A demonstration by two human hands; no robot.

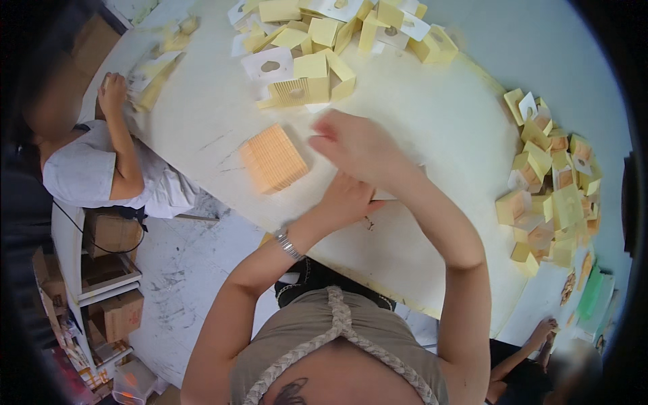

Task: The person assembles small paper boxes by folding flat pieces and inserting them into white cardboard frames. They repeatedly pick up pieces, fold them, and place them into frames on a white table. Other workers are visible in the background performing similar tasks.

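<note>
Right hand (354, 145): centre of the frame, blurred, fingers spread and pointing toward the left; it holds nothing that can be made out, and whether it touches the table cannot be told.
Left hand (345, 199): just below the right hand, partly under the right forearm, lying against the table; its grip is hidden, so I cannot tell whether it holds anything. A metal bracelet (288, 244) sits on its wrist.
Orange ribbed block (273, 158): flat on the table, just left of both hands, apart from them, turned at an angle.
Table (202, 115): white, curved edge, marked with scuffs.
Upper pile (331, 40): yellow boxes and white cards with cut-out holes, top centre of the frame, well above the hands.
Right pile (550, 196): yellow and orange boxes heaped at the right edge of the frame.
Other person (88, 169): upper left, grey shirt, a hand (111, 91) on yellow pieces at the table edge.
Cardboard cartons (115, 270): lower left, on shelves.
</note>
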